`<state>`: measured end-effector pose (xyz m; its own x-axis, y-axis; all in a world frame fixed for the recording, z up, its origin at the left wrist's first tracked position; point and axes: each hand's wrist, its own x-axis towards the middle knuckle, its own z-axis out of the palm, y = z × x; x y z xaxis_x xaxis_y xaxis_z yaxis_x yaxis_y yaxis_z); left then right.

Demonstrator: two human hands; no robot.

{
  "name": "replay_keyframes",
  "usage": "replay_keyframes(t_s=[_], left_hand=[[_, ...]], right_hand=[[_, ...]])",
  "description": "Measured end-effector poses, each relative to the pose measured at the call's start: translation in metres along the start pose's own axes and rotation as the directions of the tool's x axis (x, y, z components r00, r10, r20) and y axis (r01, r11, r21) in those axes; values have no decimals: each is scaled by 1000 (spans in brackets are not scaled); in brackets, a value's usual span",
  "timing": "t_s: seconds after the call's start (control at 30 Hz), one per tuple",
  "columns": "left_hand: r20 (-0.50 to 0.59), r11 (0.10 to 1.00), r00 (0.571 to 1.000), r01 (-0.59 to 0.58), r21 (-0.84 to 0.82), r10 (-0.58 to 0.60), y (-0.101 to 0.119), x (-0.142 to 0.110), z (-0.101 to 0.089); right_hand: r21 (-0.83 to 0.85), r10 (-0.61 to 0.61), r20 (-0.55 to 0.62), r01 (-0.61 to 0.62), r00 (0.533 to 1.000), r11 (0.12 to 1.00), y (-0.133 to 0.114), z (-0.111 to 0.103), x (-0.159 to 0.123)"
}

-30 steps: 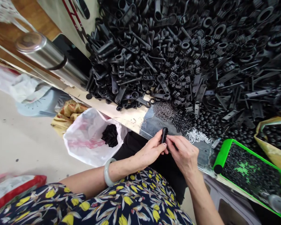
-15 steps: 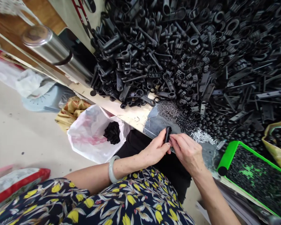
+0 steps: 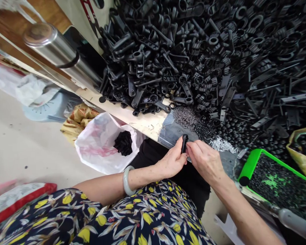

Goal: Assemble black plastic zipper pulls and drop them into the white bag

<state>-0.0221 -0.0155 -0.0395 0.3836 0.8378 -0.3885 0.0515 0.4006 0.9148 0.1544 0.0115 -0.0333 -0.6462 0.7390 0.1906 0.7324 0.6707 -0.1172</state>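
The table [image 3: 150,129], bare wood along the near edge's L part, carries a huge heap of black plastic parts [image 3: 168,61], rings & handle-like pcs mixed, reaching well back from that edge. Person in dark floral top [image 3: 148,217] sits at the near edge. Below that edge, L side, a white plastic bag [image 3: 91,149] stands open w/ black pcs [image 3: 123,143] inside. Green tray [image 3: 248,166] on the near edge, R part, full of tiny black pcs w/ some bright green ones on top. Steel flask [image 3: 63,54] nr the near edge, toward the L end.

L hand [image 3: 170,161], pale bangle [image 3: 127,180] on its wrist, pinches a slim black part [image 3: 184,143] btwn thumb & fingers, part tilted slightly, close by the near edge, approx mid-length. R hand [image 3: 206,160]: thumb & fingertips bunched against the part's R side; can't tell if they pinch it or smth tiny, contact pt hidden.

Past the hands, on a grey mat [image 3: 172,132] at the near edge: small brownish-grey pins [image 3: 185,117], then bright silver pins [image 3: 222,144] further R, nr the tray.
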Motion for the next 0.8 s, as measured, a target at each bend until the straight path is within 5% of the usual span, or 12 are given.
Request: replay_keyframes(t_s=[0.3, 0.47, 0.8], left_hand=[[23, 924, 1000, -1, -381, 10, -10, 1, 0], [61, 891, 998, 31, -452, -4, -12, 1, -4], [119, 873, 992, 94, -479, -42, -5, 1, -12]], right_hand=[[-151, -47, 45, 54, 998, 987, -22, -5, -14], [-188, 4, 66, 8, 998, 982, -37, 0, -21], [211, 109, -94, -87, 990, 974, -10, -3, -14]])
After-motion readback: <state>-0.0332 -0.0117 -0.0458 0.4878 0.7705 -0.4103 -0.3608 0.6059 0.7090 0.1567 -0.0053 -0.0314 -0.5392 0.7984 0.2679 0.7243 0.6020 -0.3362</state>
